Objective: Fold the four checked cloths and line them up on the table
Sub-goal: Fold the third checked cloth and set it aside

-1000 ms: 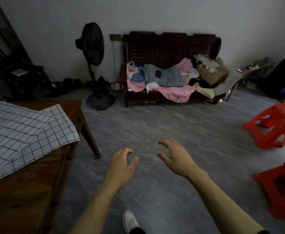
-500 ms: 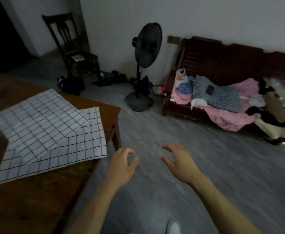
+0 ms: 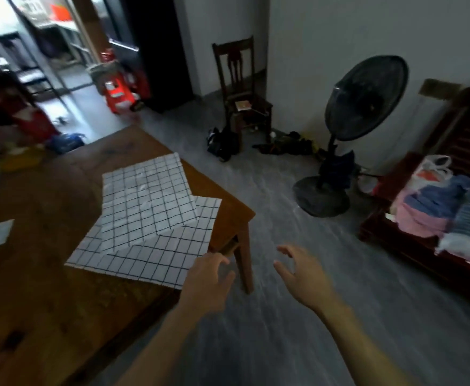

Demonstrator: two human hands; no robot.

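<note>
Where the top checked cloth (image 3: 147,201) overlaps another, their number seems unclear; left hand (image 3: 207,282) and right hand (image 3: 302,277) spread, empty.

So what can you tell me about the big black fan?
The black fan is a standing pedestal type: a large round grille head, tilted slightly, on a thin pole rising from a round flat base on the grey floor. It looks like dark plastic and metal. It stands by the white wall; dark cloth is bunched by its pole.
</note>
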